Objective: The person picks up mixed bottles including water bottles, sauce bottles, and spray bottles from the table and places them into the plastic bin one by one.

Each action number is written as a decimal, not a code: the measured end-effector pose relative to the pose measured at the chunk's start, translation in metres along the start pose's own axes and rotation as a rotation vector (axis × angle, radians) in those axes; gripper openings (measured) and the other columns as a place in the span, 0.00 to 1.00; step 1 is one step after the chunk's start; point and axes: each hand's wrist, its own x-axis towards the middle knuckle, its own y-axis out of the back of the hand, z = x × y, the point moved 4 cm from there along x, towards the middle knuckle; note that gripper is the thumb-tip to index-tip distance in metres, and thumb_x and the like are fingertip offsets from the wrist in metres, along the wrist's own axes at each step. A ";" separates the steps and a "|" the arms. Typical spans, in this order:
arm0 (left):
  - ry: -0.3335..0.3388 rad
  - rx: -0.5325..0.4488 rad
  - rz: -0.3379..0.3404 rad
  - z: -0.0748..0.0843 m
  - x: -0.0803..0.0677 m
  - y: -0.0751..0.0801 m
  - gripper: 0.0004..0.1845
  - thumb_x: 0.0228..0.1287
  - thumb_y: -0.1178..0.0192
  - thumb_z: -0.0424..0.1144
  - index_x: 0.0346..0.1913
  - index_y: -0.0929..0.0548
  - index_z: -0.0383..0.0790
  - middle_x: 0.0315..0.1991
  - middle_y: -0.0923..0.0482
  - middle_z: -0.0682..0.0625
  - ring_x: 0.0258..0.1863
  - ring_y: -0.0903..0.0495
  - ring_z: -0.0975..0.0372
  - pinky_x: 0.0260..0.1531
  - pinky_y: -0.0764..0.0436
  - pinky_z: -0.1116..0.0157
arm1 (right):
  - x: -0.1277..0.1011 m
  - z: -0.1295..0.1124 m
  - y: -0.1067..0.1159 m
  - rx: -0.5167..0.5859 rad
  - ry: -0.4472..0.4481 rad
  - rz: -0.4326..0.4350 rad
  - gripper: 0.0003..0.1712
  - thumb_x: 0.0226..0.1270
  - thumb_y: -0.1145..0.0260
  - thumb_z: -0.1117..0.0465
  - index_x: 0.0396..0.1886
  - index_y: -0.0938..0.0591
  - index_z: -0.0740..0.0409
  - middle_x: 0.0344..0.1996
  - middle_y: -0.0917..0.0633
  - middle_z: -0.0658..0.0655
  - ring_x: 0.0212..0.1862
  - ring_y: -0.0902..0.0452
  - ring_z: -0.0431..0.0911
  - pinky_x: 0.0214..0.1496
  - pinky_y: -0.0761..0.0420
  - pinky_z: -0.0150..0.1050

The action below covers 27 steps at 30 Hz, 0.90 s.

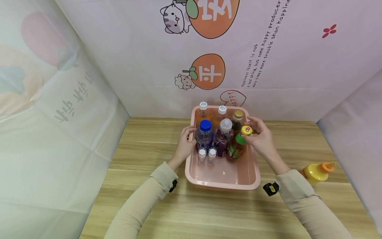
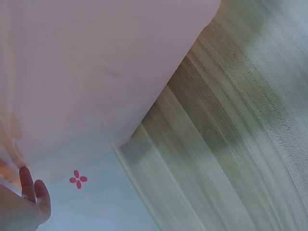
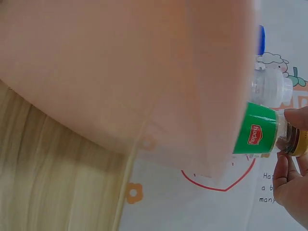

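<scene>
Pinching the yellow cap of a green-labelled bottle (image 1: pixel 237 146), the right hand (image 1: pixel 260 137) holds it tilted inside the pink tub (image 1: pixel 222 182); the left hand (image 1: pixel 185 146) rests relaxed fingers against the tub's side.

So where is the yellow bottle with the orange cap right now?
In the head view, the yellow bottle lies on its side on the wooden table, right of the pink tub, beside the right sleeve.
</scene>
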 end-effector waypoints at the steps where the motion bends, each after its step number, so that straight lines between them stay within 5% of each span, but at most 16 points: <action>1: -0.003 -0.001 0.002 -0.001 0.000 0.000 0.23 0.54 0.47 0.20 0.55 0.24 0.31 0.66 0.35 0.42 0.69 0.36 0.49 0.71 0.37 0.52 | 0.000 0.001 -0.001 -0.006 -0.003 -0.006 0.38 0.52 0.33 0.75 0.66 0.33 0.64 0.52 0.20 0.68 0.41 0.30 0.20 0.43 0.29 0.14; 9: -0.005 -0.006 0.002 -0.003 0.001 0.000 0.23 0.54 0.47 0.20 0.55 0.24 0.31 0.66 0.34 0.42 0.69 0.36 0.49 0.71 0.38 0.52 | -0.001 0.005 -0.005 0.007 -0.022 -0.028 0.39 0.53 0.33 0.75 0.67 0.34 0.63 0.53 0.22 0.68 0.44 0.30 0.21 0.41 0.27 0.16; 17: -0.006 0.006 -0.004 -0.003 0.001 0.000 0.22 0.55 0.47 0.20 0.55 0.24 0.31 0.66 0.34 0.42 0.68 0.36 0.49 0.70 0.37 0.52 | -0.001 0.012 -0.010 0.013 -0.032 -0.042 0.41 0.53 0.33 0.76 0.68 0.35 0.61 0.53 0.23 0.70 0.57 0.25 0.57 0.41 0.27 0.14; 27: 0.000 0.010 0.000 -0.003 0.002 0.000 0.23 0.55 0.47 0.20 0.55 0.24 0.31 0.66 0.34 0.42 0.68 0.35 0.49 0.70 0.37 0.52 | -0.002 0.018 -0.013 0.038 -0.040 -0.058 0.40 0.51 0.35 0.79 0.67 0.35 0.65 0.54 0.24 0.72 0.59 0.27 0.63 0.44 0.30 0.12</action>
